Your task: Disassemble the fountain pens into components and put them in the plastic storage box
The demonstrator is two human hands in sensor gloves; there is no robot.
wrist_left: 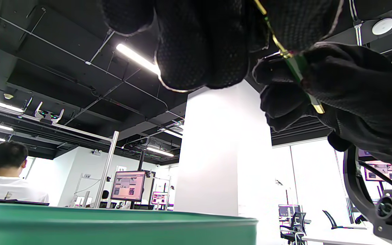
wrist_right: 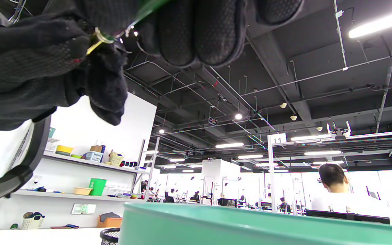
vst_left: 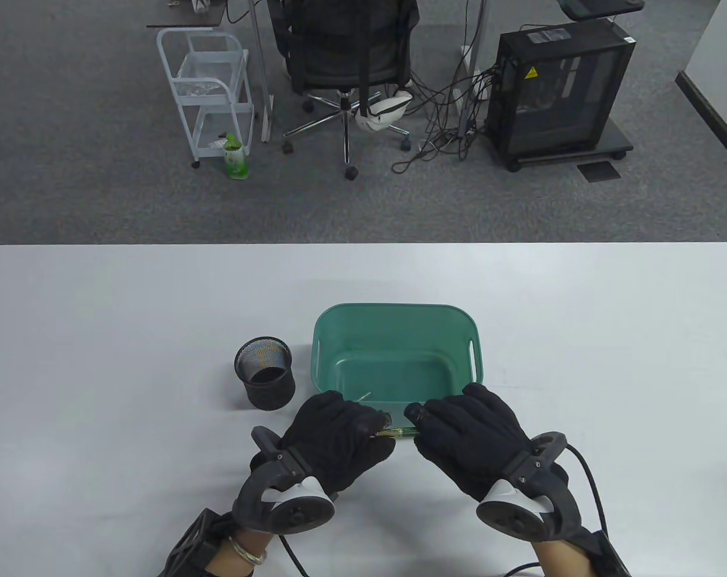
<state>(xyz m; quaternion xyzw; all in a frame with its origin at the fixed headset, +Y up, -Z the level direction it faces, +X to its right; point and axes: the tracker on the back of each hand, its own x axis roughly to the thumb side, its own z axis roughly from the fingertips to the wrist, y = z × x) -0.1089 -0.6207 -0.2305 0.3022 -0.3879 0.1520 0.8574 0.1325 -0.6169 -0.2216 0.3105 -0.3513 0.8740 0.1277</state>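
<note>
A green fountain pen (vst_left: 399, 431) with gold trim lies level between both gloved hands, just in front of the green plastic storage box (vst_left: 339, 327). My left hand (vst_left: 363, 424) grips its left end, where a gold part shows. My right hand (vst_left: 420, 421) grips the green barrel. In the left wrist view the pen (wrist_left: 296, 66) runs diagonally between the curled fingers, its gold clip showing. The right wrist view shows a gold ring of the pen (wrist_right: 102, 36) between the two gloves. A thin gold-coloured piece (vst_left: 363, 396) lies in the box by its near left corner.
A black mesh pen cup (vst_left: 264, 372) stands left of the box. The box rim (wrist_left: 114, 224) (wrist_right: 250, 224) fills the bottom of both wrist views. Beyond the table's far edge are an office chair (vst_left: 345, 66), a white cart (vst_left: 210, 90) and a computer tower (vst_left: 559, 90).
</note>
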